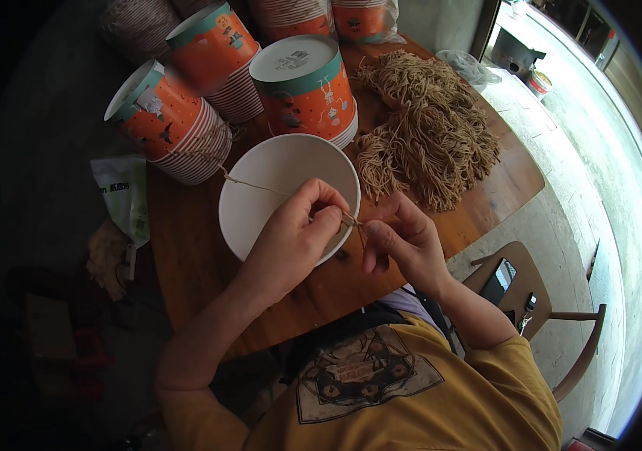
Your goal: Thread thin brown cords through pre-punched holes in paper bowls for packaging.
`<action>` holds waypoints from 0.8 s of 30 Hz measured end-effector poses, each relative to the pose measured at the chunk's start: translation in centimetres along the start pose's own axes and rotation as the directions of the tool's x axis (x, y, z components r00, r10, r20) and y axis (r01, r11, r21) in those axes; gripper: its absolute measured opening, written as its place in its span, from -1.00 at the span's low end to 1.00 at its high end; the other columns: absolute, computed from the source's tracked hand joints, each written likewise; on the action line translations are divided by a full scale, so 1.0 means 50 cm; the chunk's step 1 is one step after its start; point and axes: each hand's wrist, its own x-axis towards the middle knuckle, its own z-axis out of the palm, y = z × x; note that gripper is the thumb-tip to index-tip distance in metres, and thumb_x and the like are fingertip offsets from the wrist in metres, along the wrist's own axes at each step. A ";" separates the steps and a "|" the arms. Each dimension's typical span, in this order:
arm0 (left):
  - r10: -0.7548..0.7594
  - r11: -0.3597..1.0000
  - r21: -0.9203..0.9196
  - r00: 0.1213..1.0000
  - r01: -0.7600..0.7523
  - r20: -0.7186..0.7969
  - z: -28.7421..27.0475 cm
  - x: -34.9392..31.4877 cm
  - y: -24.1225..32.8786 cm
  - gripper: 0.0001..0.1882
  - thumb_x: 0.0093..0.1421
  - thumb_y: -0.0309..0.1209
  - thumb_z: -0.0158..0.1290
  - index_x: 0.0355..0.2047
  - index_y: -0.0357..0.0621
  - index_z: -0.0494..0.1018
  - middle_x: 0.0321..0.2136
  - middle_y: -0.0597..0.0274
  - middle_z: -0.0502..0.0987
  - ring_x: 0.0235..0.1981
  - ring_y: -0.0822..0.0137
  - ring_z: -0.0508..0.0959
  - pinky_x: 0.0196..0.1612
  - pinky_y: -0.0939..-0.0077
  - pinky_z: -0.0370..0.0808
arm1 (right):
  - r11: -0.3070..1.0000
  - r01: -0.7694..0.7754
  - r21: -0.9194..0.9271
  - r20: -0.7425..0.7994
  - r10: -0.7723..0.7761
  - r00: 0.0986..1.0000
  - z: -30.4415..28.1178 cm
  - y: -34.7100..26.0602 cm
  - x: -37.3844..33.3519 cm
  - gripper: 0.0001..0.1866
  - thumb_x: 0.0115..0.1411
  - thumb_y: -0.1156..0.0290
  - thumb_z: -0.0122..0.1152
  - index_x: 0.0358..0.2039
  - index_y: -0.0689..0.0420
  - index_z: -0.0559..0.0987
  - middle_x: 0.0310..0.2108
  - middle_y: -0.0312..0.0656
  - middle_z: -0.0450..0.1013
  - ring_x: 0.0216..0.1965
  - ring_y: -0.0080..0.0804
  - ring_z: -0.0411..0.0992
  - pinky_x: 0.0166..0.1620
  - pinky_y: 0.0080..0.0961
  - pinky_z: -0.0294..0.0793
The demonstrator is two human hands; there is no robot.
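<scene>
Both my hands meet over the near right rim of a white paper bucket (297, 159), whose open mouth faces up. A thin tan cord (255, 186) runs across that opening from the stacked buckets at the left to my left hand (300, 231). My left thumb and forefinger pinch the cord. Close beside it, my right hand (405, 242) pinches the same strand between thumb and fingertips, its other fingers curled. A small knot or twist of cord shows between the two hands; its detail is too small to make out. Beyond them lies a heap of tan cords (441, 128).
Orange-and-green paper buckets stand in upside-down stacks (306, 94) and a leaning stack (174, 124) on the wooden table (512, 169). A white-and-green bag (125, 197) hangs at the left edge. A chair (535, 289) at the right bears a phone (499, 280).
</scene>
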 end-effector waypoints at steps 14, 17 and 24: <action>-0.008 0.997 -0.076 1.000 0.008 0.005 0.001 0.004 -0.012 -0.89 0.30 -0.44 -0.15 -0.28 -0.22 0.34 -0.46 0.41 0.37 -0.48 0.65 0.31 -0.39 0.71 0.32 | 0.993 0.054 -0.106 0.037 -0.050 0.998 -0.006 0.003 -0.001 -0.86 0.35 0.34 -0.07 -0.24 0.14 0.31 -0.58 -0.31 0.38 -0.58 -0.68 0.33 -0.50 -0.74 0.30; 0.054 0.999 -0.003 0.998 -0.054 -0.023 0.007 -0.001 -0.003 -0.91 0.30 -0.45 -0.15 -0.27 -0.15 0.35 -0.42 0.42 0.39 -0.42 0.66 0.33 -0.32 0.74 0.33 | 0.982 0.059 -0.181 -0.038 -0.067 0.997 -0.001 -0.020 0.000 -0.84 0.31 0.37 0.00 -0.16 0.15 0.36 -0.62 -0.36 0.37 -0.61 -0.72 0.30 -0.52 -0.74 0.27; 0.152 0.972 0.190 0.986 -0.137 -0.068 0.011 -0.008 0.001 -0.89 0.29 -0.47 -0.13 -0.27 -0.27 0.31 -0.38 0.19 0.41 -0.39 0.40 0.43 -0.29 0.48 0.40 | 0.456 0.399 -0.795 0.150 -0.490 0.859 0.000 -0.037 0.023 -0.81 0.02 0.46 0.29 -0.33 0.09 0.49 -0.69 -0.31 0.32 -0.68 -0.48 0.33 -0.60 -0.55 0.33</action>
